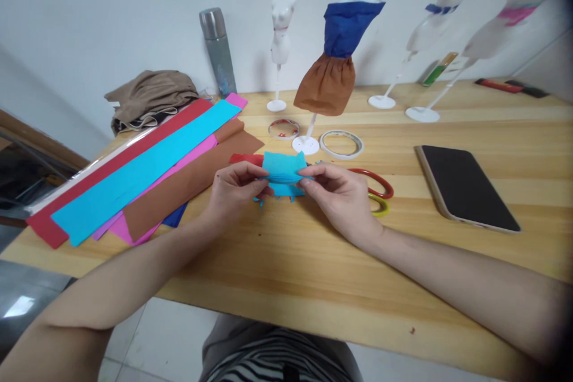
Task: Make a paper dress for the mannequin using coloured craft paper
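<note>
Pinching the light-blue piece (pixel 284 166) by both ends, we've got left hand (pixel 237 188) and right hand (pixel 344 194) equally close, folds running sideways between them.

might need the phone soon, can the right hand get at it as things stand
Probably yes: the phone lies uncovered to the right of the right hand, though that hand may need to release the turquoise piece first.
</note>
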Action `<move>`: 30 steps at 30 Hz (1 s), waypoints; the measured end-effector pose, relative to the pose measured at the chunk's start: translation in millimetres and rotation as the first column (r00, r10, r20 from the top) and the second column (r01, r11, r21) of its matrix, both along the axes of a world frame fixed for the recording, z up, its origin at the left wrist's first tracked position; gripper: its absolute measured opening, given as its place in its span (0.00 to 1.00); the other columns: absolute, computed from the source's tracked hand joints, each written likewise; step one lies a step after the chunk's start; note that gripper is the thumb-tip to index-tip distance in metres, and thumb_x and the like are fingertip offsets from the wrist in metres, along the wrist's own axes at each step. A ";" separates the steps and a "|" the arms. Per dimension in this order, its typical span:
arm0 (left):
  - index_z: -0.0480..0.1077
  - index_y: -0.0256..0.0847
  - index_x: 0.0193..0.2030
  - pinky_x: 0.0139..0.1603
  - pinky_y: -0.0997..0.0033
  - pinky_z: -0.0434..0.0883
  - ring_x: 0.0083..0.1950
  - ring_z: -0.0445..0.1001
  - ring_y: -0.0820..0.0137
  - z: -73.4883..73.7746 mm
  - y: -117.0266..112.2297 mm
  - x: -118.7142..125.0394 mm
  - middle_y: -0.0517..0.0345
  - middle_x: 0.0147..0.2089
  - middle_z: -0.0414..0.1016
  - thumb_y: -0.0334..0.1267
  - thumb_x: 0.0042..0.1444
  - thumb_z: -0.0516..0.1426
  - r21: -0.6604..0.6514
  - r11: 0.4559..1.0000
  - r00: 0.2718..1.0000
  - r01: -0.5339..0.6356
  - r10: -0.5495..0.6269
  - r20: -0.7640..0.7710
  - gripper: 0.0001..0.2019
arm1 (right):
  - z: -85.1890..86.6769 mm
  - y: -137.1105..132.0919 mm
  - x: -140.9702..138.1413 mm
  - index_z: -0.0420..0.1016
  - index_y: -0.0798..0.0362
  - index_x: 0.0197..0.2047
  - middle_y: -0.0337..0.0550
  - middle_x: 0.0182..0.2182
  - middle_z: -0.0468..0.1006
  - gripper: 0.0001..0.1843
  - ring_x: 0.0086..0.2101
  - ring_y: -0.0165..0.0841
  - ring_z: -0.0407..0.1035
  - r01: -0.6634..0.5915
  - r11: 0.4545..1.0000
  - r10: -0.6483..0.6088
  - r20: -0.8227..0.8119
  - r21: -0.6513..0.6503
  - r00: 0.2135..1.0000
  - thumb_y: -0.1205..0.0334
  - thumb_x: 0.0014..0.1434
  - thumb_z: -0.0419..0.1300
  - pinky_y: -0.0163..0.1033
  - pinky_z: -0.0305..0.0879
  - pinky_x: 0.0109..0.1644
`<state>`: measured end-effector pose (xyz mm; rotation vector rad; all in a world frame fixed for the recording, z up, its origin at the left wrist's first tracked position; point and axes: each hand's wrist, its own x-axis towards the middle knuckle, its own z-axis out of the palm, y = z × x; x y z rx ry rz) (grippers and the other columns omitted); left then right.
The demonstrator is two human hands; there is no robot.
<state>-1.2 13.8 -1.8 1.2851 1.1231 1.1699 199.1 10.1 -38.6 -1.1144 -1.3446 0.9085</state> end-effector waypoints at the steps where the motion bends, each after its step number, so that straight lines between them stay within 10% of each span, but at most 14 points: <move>1: 0.77 0.38 0.32 0.29 0.72 0.78 0.28 0.82 0.67 -0.2 -0.2 0.2 0.58 0.25 0.81 0.37 0.44 0.70 0.008 1.000 1.000 -0.014 0.014 -0.001 0.10 | 0.2 0.0 0.0 0.81 0.46 0.34 0.39 0.26 0.78 0.07 0.26 0.34 0.70 0.002 1.000 -0.002 0.000 -0.002 1.000 0.55 0.52 0.69 0.43 0.69 0.33; 30: 0.79 0.38 0.27 0.28 0.72 0.74 0.24 0.74 0.73 0.9 0.5 3.9 0.60 0.22 0.78 0.33 0.38 0.69 0.014 0.996 0.996 -0.092 0.092 0.010 0.06 | 7.5 1.0 -3.0 0.81 0.46 0.27 0.39 0.25 0.80 0.07 0.25 0.33 0.70 -0.017 0.994 -0.003 -0.182 -0.109 0.983 0.58 0.43 0.73 0.41 0.73 0.32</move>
